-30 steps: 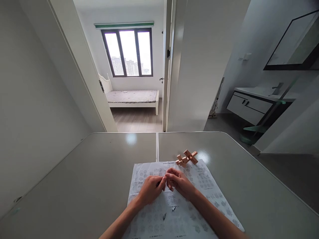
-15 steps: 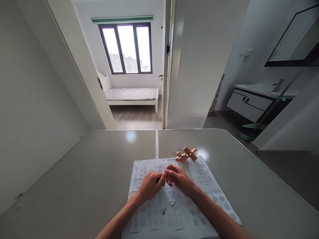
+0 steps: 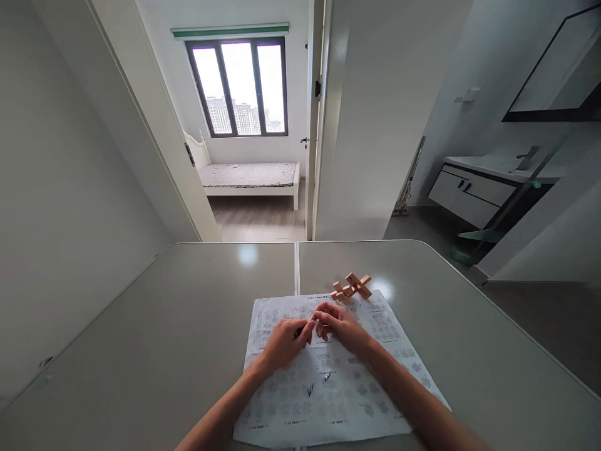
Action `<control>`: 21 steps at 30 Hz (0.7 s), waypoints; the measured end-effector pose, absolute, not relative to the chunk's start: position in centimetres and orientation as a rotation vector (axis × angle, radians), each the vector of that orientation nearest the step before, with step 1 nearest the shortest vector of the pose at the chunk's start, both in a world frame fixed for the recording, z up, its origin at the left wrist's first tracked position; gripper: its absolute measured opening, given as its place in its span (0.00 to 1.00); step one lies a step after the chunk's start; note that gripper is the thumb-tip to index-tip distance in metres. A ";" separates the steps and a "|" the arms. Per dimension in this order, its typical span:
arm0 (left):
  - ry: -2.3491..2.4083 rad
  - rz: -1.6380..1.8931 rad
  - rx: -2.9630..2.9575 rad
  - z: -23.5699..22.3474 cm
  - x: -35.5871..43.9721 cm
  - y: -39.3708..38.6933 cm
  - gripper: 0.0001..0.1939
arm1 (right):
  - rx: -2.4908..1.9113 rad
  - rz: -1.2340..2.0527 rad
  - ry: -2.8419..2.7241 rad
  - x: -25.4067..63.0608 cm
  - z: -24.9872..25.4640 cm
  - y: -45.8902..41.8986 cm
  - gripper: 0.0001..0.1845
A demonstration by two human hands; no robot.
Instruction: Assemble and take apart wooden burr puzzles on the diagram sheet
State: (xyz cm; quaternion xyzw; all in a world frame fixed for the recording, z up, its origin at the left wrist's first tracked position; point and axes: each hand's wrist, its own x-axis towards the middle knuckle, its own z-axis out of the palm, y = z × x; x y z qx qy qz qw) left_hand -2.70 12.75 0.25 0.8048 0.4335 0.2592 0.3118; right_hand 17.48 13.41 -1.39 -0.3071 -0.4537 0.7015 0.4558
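Note:
My left hand [image 3: 285,341] and my right hand [image 3: 339,326] meet fingertip to fingertip over a printed paper sheet [image 3: 328,388] spread on the grey table [image 3: 164,326]. Both hands have their fingers curled in a pinch; a small dark bit shows between the left fingers, too small to name. A wooden interlocking block puzzle [image 3: 351,288] lies just beyond the sheet's far edge, a short way past my right hand and untouched.
The table has a seam [image 3: 296,269] down its middle and rounded far corners. Beyond it an open doorway shows a bedroom with a bed [image 3: 248,178] and window. A vanity cabinet with sink [image 3: 483,188] stands at the right.
Both hands have shifted slightly forward over the sheet, staying pinched together. The view has tilted a little; the puzzle has not moved.

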 end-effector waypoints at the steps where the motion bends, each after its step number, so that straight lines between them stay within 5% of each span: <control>1: 1.152 0.687 2.117 0.2 -2.7 12.7 0.32 | -0.769 1.707 -1.118 18.0 -1.3 13.5 0.21; 21: 1.177 0.667 2.115 0.8 -2.6 12.6 0.31 | -0.870 1.536 -1.329 20.5 -1.2 12.5 0.24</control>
